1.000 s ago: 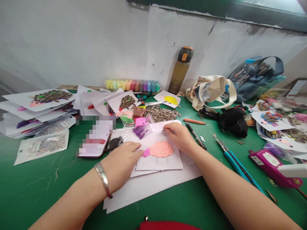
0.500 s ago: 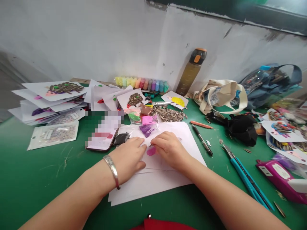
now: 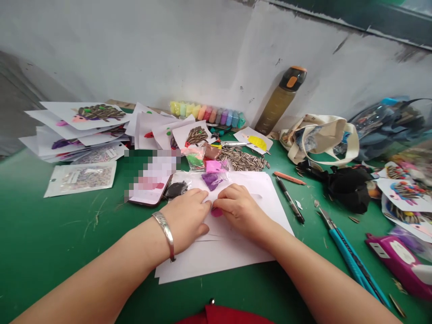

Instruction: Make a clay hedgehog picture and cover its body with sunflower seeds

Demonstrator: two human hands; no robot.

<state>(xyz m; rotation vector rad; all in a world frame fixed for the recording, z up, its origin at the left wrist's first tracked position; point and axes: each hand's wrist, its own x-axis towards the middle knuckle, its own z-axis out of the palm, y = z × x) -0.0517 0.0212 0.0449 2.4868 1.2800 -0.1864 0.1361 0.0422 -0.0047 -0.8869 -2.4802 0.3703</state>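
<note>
My left hand (image 3: 189, 218), with a silver bracelet on the wrist, lies flat on the white paper (image 3: 236, 252), fingers stretched out. Close beside it, my right hand (image 3: 245, 211) is closed in a pinch over a pink patch of clay (image 3: 217, 212) on the paper. A thin dark sunflower seed appears between its thumb and finger, mostly hidden by them. Just beyond the hands are packets of purple clay (image 3: 213, 180) and black clay (image 3: 177, 189). A pile of striped sunflower seeds (image 3: 245, 159) lies behind the paper.
At left stand stacked hedgehog pictures (image 3: 97, 112), a bead packet (image 3: 81, 180) and a phone (image 3: 151, 184). To the right lie a pen (image 3: 290, 200), an orange pencil (image 3: 289, 178), a blue utility knife (image 3: 353, 256) and a magenta device (image 3: 393, 258). A bottle (image 3: 280, 101) leans at the wall.
The view has shifted, so most things sit slightly further right. My right hand has come down over the pink patch, covering more of it. My left hand stays on the paper.
</note>
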